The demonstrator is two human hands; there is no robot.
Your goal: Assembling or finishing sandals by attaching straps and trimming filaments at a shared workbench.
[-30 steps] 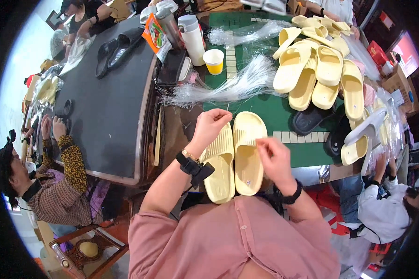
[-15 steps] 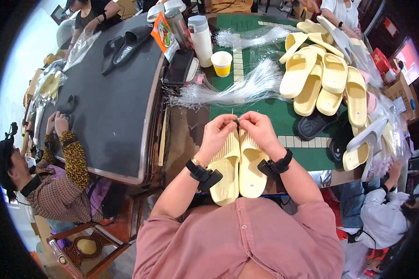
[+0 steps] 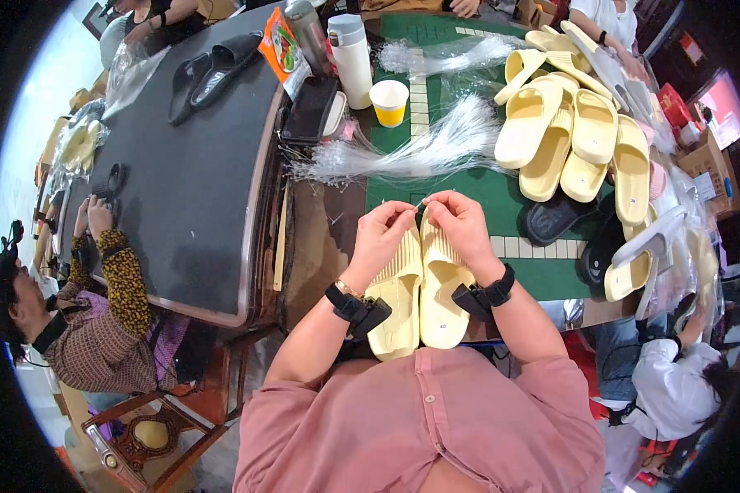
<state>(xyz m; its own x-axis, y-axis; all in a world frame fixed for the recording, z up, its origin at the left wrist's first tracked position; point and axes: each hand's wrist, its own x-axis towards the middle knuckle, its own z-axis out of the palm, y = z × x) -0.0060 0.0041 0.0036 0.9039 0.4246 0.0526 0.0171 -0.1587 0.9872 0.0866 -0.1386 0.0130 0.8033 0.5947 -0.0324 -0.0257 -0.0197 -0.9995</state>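
- Your left hand (image 3: 380, 234) and right hand (image 3: 460, 223) meet at the far ends of the two pale yellow slippers (image 3: 419, 287), which lie side by side, touching, at the near edge of the green mat (image 3: 501, 193) right in front of you.
- Both hands are pinched nearly shut: fingertips (image 3: 407, 212) pressed together on the slipper ends and on something thin and clear between them. It looks like a plastic tie, but it is too small to tell for sure.
- Keep the pair lined up, ends level and inner edges touching, so they stay matched while you work.
- Hold close to the spot you are working; a grip further back would probably let the soft foam bend and the ends drift apart.
- Use the heels of your hands to hold the slippers down on the mat, since they hang partly over the table edge toward your lap.
- The bundle of clear strands (image 3: 403, 156) lies just beyond your hands, near enough to reach without shifting the pair.
- The heap of yellow slippers (image 3: 575, 140) sits well to your right, and the paper cup (image 3: 389, 102) stands beyond the strands; mind your elbows near both.
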